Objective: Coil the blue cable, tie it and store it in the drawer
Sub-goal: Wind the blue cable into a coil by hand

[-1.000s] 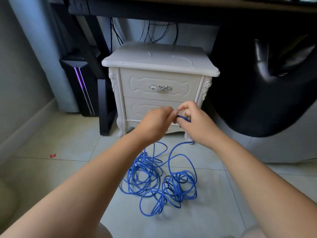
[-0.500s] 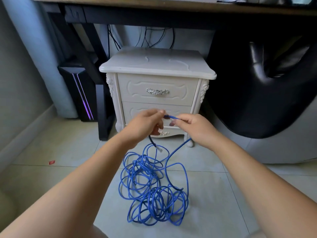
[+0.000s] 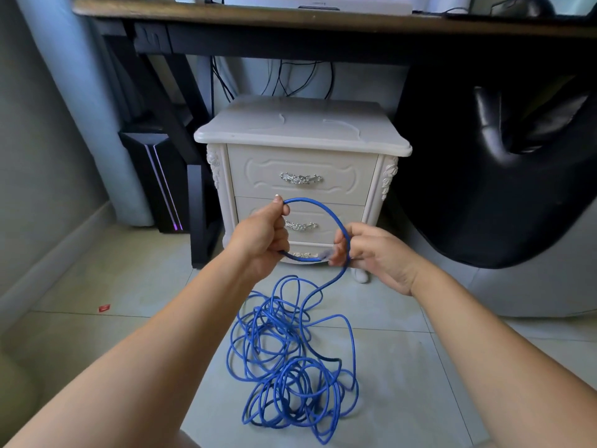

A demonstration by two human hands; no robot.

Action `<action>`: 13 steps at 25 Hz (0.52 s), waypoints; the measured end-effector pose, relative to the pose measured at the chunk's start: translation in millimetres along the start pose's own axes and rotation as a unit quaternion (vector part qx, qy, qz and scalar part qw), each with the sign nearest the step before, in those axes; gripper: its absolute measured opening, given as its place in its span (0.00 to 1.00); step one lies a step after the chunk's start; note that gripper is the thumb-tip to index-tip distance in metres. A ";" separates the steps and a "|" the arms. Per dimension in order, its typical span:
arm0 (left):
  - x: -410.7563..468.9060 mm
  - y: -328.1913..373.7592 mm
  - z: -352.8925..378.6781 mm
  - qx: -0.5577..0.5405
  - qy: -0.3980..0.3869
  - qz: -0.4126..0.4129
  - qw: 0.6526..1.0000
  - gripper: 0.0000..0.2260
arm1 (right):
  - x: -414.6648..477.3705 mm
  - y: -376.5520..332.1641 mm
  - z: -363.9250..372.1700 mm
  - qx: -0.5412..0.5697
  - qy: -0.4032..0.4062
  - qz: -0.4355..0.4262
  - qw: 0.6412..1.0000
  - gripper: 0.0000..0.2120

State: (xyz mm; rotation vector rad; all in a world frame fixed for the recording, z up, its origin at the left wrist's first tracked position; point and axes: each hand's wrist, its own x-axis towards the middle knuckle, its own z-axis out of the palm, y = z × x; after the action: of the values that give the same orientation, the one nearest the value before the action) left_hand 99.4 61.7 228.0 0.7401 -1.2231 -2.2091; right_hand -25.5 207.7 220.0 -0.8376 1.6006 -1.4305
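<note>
A long blue cable (image 3: 290,367) lies in a loose tangle on the tiled floor in front of me. One end is raised into a single round loop between my hands. My left hand (image 3: 263,236) grips the loop's left side in a fist. My right hand (image 3: 371,253) pinches the loop's right side, where the clear plug end crosses the strand that runs down to the tangle. Behind my hands stands a white nightstand (image 3: 302,130) with two drawers; the upper drawer (image 3: 303,176) and the lower one are both closed, each with a silver handle.
A dark desk (image 3: 290,21) spans above the nightstand, with black wires hanging behind. A black computer tower (image 3: 158,179) stands at the left, a black chair (image 3: 500,156) at the right. A small red scrap (image 3: 104,307) lies on the floor at the left.
My hands have moved apart and pulled the cable end into one round loop. The view has tilted up, so the desk top shows and the tangle sits lower.
</note>
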 end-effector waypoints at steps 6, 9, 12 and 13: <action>-2.6 -7.5 7.1 -0.137 0.067 -0.032 0.988 0.16 | 2.9 9.6 13.2 0.093 -0.032 -0.037 0.994 0.13; -5.6 -12.6 10.2 -0.188 0.052 -0.056 0.979 0.16 | 3.6 10.8 19.9 0.150 0.010 -0.061 0.987 0.06; -9.8 -11.9 8.3 -0.146 -0.002 -0.079 0.986 0.11 | 2.0 6.3 16.8 0.204 0.032 -0.063 0.976 0.07; -11.0 -10.4 7.5 -0.105 -0.018 -0.082 0.991 0.10 | 1.8 4.3 15.4 0.200 0.039 -0.061 0.977 0.07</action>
State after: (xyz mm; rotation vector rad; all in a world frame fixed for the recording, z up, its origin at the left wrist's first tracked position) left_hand 100.6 78.2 224.7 0.7404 -0.9556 -2.4486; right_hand -12.4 199.8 215.1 -0.6556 1.2678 -1.8158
